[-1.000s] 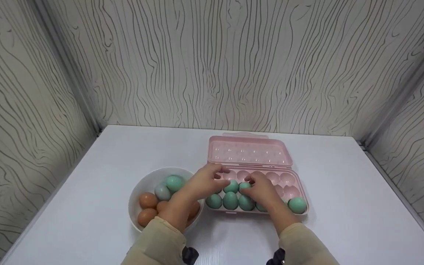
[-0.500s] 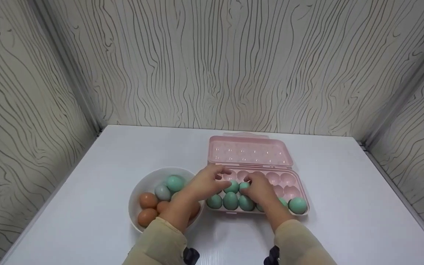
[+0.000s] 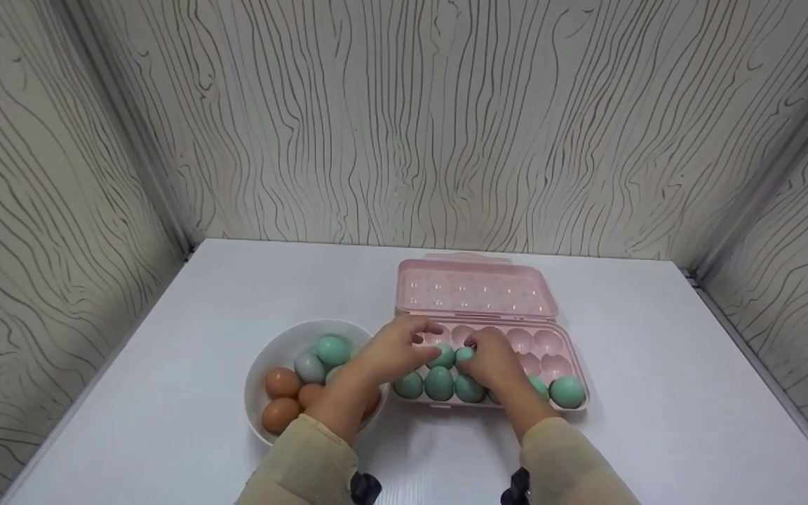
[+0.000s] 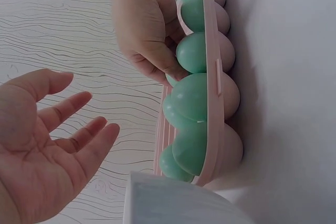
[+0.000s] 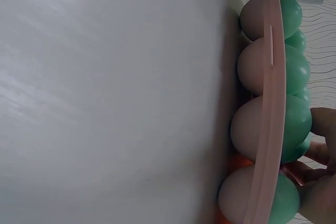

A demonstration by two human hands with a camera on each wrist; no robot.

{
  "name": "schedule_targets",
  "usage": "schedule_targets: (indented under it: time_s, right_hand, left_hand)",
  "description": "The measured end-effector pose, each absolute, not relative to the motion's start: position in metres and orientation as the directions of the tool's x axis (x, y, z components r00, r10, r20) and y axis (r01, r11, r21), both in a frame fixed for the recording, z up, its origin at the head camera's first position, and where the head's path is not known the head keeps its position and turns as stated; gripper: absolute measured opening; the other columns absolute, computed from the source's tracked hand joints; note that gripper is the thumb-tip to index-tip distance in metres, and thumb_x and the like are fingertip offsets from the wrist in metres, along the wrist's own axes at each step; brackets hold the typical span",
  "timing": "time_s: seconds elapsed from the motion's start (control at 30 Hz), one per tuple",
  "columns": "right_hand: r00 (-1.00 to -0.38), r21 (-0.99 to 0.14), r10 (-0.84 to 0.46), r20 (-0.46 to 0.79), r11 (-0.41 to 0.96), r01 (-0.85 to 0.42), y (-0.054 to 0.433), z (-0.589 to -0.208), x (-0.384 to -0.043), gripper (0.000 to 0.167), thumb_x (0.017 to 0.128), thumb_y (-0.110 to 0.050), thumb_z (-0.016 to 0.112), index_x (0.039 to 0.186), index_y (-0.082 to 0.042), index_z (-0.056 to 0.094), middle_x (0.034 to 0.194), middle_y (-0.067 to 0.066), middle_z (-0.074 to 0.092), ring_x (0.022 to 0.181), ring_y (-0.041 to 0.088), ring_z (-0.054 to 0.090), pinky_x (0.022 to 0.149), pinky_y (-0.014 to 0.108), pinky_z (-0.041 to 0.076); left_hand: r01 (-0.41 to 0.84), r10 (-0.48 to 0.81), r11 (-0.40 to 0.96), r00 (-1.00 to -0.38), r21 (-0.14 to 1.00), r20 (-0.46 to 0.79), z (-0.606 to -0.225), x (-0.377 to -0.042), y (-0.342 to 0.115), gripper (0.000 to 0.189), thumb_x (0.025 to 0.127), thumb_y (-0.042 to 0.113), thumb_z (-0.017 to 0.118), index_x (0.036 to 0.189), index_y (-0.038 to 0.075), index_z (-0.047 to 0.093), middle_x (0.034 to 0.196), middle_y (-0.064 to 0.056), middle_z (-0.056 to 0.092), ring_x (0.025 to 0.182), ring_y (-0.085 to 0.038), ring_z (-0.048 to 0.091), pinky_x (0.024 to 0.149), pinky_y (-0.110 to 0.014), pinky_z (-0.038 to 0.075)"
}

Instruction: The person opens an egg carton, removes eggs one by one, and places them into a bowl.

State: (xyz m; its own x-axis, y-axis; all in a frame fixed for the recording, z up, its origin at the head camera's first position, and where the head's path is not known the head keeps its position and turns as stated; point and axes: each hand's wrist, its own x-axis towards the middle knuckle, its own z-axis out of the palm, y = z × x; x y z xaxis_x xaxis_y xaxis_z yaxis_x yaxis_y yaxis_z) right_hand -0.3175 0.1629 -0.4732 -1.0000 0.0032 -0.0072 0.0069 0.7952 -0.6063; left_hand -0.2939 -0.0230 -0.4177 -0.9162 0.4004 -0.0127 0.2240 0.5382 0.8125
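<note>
A pink egg carton point(image 3: 578, 361) lies with its lid open, and green eggs fill most of its near row. My right hand point(image 3: 494, 359) pinches a green egg point(image 3: 465, 355) in the middle row, third from the left. In the right wrist view only the fingers point(image 5: 321, 123) of that hand show, behind the near-row eggs point(image 5: 297, 124). My left hand point(image 3: 393, 348) hovers above the carton's left end beside another middle-row green egg point(image 3: 441, 355). Its fingers are spread and loosely bent, with nothing held, as the left wrist view also shows.
Left of the carton stands a white bowl point(image 3: 255, 400) with several brown eggs point(image 3: 283, 383), a green egg point(image 3: 334, 349) and a pale grey egg point(image 3: 310, 367). My left forearm crosses over its right side. The carton's lid point(image 3: 477, 289) leans back behind the egg cups.
My right wrist has shifted slightly left and the hand now covers more of the pinched egg. The left hand has barely moved.
</note>
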Motion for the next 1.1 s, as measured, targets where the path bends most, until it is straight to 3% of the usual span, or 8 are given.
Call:
schedule_targets:
  time_s: [0.27, 0.5, 0.67, 0.77, 1.1]
  right_hand:
    - [-0.999, -0.625, -0.002, -0.047, 0.780, 0.028, 0.168, -0.467, -0.316, 0.031, 0.072, -0.011, 0.069, 0.102, -0.006, 0.064, 0.092, 0.002, 0.060, 0.082, 0.019, 0.052, 0.079, 0.040, 0.046]
    - [-0.996, -0.719, -0.001, -0.085, 0.692, 0.060, 0.174, -0.450, -0.312, 0.030, 0.074, -0.014, 0.070, 0.104, -0.013, 0.064, 0.097, 0.000, 0.061, 0.085, 0.019, 0.055, 0.074, 0.035, 0.048]
    - [-0.999, -0.758, -0.026, -0.039, 0.653, 0.013, 0.179, -0.435, -0.311, 0.028, 0.078, -0.017, 0.069, 0.105, -0.013, 0.065, 0.105, 0.001, 0.063, 0.102, 0.021, 0.055, 0.087, 0.040, 0.045]
    - [-0.998, -0.802, -0.046, -0.044, 0.597, 0.008, 0.181, -0.426, -0.310, 0.030, 0.079, -0.018, 0.070, 0.108, -0.013, 0.064, 0.108, 0.002, 0.062, 0.104, 0.022, 0.054, 0.089, 0.040, 0.045]
    - [-0.993, -0.938, -0.114, -0.012, 0.345, -0.028, 0.180, -0.402, -0.297, 0.036, 0.080, -0.015, 0.069, 0.114, -0.008, 0.060, 0.108, 0.008, 0.057, 0.099, 0.023, 0.053, 0.086, 0.034, 0.046]
  left_hand:
    - [0.232, 0.398, 0.548, -0.917, 0.804, -0.007, -0.416, -0.292, -0.024, 0.026, 0.086, 0.024, 0.061, 0.112, 0.021, 0.060, 0.114, 0.001, 0.056, 0.109, -0.026, 0.051, 0.088, -0.040, 0.046]
    - [0.202, 0.365, 0.547, -0.931, 0.812, -0.014, -0.415, -0.292, -0.025, 0.027, 0.086, 0.025, 0.061, 0.113, 0.022, 0.059, 0.114, -0.001, 0.057, 0.108, -0.023, 0.052, 0.087, -0.040, 0.047]
    - [0.183, 0.338, 0.536, -0.941, 0.824, -0.011, -0.412, -0.292, -0.024, 0.032, 0.087, 0.027, 0.061, 0.118, 0.020, 0.057, 0.115, 0.000, 0.057, 0.108, -0.022, 0.052, 0.088, -0.039, 0.047]
    - [0.161, 0.323, 0.523, -0.946, 0.837, -0.020, -0.411, -0.292, -0.024, 0.033, 0.087, 0.027, 0.061, 0.119, 0.021, 0.056, 0.116, -0.001, 0.056, 0.109, -0.021, 0.052, 0.088, -0.039, 0.047]
    - [0.071, 0.302, 0.306, -0.953, 0.949, -0.026, -0.409, -0.292, -0.023, 0.033, 0.086, 0.029, 0.062, 0.117, 0.024, 0.054, 0.119, 0.000, 0.054, 0.110, -0.019, 0.054, 0.088, -0.036, 0.047]
